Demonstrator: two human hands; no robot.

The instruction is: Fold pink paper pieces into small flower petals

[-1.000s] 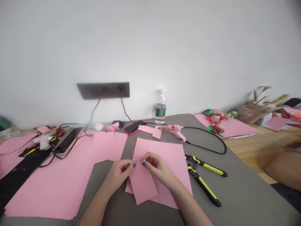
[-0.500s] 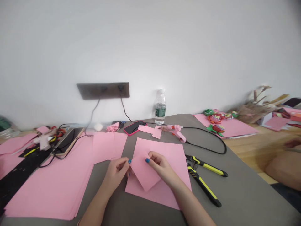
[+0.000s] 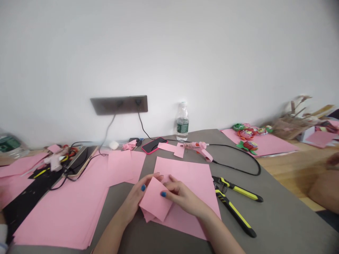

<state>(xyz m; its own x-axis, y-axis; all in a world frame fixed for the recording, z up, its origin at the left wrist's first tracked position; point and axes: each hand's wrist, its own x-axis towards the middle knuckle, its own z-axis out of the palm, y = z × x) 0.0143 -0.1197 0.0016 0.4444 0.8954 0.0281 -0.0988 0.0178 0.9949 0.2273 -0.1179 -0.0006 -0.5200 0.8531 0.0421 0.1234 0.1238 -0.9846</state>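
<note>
Both my hands pinch a small folded pink paper piece [image 3: 155,203] above a larger pink sheet [image 3: 190,176] lying on the grey mat [image 3: 265,218]. My left hand [image 3: 137,197] grips its left edge, thumb on top. My right hand [image 3: 182,197] holds its right side, thumb pressed on the paper. Both thumbnails are painted blue. The piece is tilted, one corner pointing towards me.
Yellow-handled pliers [image 3: 235,204] lie right of the sheet. A pink glue gun [image 3: 198,147] with a black cable, a phone [image 3: 153,144] and a water bottle [image 3: 182,121] sit farther back. Stacked pink sheets [image 3: 60,208] lie left. Paper flowers [image 3: 246,135] are at the right; another person's limb [image 3: 325,187] shows at the far right.
The paper piece has been turned and folded over between my hands; it now sits shorter and tilted. The camera shifted slightly, so the scene moved a little right and down.
</note>
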